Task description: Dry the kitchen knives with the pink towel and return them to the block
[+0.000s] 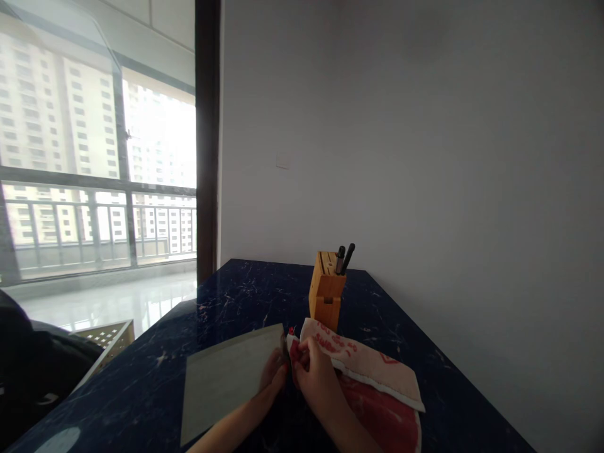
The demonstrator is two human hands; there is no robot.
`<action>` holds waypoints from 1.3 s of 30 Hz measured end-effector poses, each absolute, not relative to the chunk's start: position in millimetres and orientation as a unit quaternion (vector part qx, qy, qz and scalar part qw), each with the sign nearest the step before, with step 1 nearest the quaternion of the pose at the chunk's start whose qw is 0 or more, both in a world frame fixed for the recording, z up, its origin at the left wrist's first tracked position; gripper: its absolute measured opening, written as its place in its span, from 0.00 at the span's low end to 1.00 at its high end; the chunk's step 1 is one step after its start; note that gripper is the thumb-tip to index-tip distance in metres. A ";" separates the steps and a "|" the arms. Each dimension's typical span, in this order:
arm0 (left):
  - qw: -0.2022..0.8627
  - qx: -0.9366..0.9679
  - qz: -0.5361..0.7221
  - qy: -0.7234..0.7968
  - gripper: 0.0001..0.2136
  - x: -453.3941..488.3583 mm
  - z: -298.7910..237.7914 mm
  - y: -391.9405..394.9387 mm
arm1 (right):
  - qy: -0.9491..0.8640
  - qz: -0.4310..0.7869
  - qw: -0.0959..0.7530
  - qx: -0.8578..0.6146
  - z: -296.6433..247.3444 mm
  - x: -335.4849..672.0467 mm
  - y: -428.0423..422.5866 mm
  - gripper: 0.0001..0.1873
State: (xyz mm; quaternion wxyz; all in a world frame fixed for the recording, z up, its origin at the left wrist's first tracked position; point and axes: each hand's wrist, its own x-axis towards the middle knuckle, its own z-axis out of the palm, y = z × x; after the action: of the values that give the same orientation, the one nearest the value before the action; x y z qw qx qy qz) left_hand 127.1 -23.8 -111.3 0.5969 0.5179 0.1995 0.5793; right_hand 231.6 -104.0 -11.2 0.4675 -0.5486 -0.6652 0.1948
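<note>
A flat grey board (226, 384) with a smooth, slightly reflective face is in front of me, left of centre. My left hand (279, 379) grips the board's right edge, with a reflection of the fingers on its face. Close beside it, my right hand (309, 365) is closed on a bunched corner of a red and pink towel (372, 371), right at that edge. The towel has red lettering and a white hem, and its rest spreads to the right over the tabletop. Part of the left fingers is hidden behind the board's edge.
A wooden knife block (325, 296) with two black-handled tools (348, 258) stands just beyond the towel on the dark blue marbled table (264, 289). A chair (108, 340) with dark fabric on it is at the left, near a large window. A grey wall borders the right side.
</note>
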 end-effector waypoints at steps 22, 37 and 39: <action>0.555 0.521 0.621 0.186 0.17 131.0 -101.8 -36.3 | -0.658 0.168 0.480 -0.556 -12.6 229.1 -101.9 0.08; 0.584 0.571 0.560 0.138 0.11 118.7 -87.7 -27.9 | -0.676 0.160 0.432 -0.576 1.8 231.2 -108.1 0.09; 0.583 0.580 0.552 0.134 0.10 118.2 -86.3 -27.1 | -0.677 0.162 0.428 -0.577 2.4 230.7 -108.2 0.09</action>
State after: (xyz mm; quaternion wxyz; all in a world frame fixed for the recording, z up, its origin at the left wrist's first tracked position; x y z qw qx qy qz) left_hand 118.2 -27.1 -86.3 0.5835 0.5803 0.1340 0.5521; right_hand 230.7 -108.2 2.4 0.4279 -0.5770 -0.6765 0.1620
